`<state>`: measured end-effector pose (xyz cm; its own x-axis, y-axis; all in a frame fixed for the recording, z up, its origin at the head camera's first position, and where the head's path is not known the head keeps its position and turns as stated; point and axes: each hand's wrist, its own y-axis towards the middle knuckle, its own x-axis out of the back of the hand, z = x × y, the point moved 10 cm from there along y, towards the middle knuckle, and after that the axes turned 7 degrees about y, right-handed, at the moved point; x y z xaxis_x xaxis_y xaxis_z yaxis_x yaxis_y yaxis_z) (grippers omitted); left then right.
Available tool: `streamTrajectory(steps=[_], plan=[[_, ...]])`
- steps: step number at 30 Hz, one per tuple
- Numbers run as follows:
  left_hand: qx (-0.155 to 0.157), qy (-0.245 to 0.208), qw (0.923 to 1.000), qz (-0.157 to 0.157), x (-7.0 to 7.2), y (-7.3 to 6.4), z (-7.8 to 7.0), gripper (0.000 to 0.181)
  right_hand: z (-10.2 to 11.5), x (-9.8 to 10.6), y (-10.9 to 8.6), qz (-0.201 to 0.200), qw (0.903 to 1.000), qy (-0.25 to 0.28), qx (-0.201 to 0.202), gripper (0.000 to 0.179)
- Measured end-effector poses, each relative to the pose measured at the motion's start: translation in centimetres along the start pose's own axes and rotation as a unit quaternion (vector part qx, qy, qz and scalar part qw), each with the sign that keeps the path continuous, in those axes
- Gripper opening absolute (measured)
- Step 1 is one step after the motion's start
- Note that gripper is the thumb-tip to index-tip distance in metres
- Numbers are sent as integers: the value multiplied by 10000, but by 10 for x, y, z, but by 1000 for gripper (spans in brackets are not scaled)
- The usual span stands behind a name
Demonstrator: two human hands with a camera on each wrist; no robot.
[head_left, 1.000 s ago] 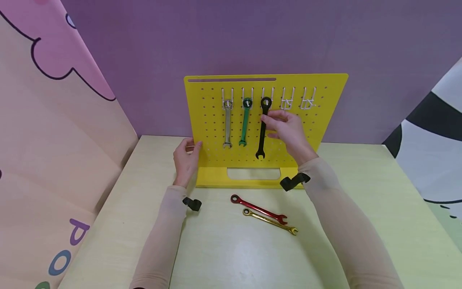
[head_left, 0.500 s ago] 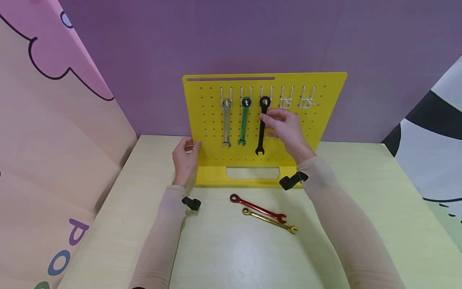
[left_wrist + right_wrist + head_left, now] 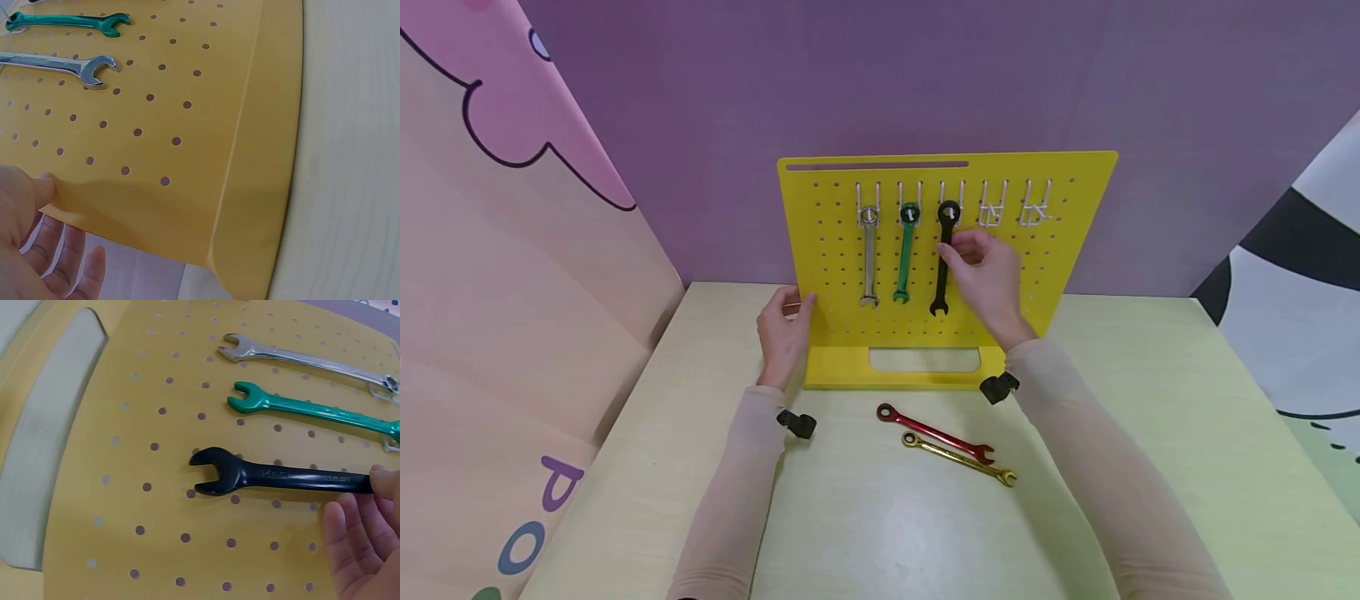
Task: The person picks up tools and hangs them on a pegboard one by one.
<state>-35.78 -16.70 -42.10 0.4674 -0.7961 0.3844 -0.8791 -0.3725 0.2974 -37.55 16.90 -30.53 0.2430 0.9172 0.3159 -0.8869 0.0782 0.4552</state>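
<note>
A yellow pegboard (image 3: 850, 325) stands upright with white hooks along its upper part. My right hand (image 3: 990, 279) pinches the shaft of a black combination wrench (image 3: 281, 477), whose ring end is at the third hook from the left. To its left hang a green wrench (image 3: 906, 262) and a silver wrench (image 3: 869, 258). My left hand (image 3: 784, 333) holds the board's left edge, thumb on the front face. In the left wrist view its other fingers (image 3: 65, 256) reach behind that edge.
On the table (image 3: 850, 517) before the board lie a red wrench (image 3: 936, 433) and a gold wrench (image 3: 958, 456), close together and slanting. Two white hooks (image 3: 1036, 204) at the right bear no wrench. A purple wall (image 3: 925, 75) rises behind the board.
The black wrench's open end has shifted slightly up in the view. My right hand and wrist have turned and moved a little left. The left hand stays at the board's edge.
</note>
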Motion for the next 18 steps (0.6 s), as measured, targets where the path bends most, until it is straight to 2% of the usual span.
streamTrajectory(steps=[7,18], plan=[[42,-36,10000,-26,0,1,0,28,-4,-1,-6,-76,10000,38,13,30],[2,-67,10000,-36,0,1,0,29,-15,-5,-16,-146,9994,-292,65,32]])
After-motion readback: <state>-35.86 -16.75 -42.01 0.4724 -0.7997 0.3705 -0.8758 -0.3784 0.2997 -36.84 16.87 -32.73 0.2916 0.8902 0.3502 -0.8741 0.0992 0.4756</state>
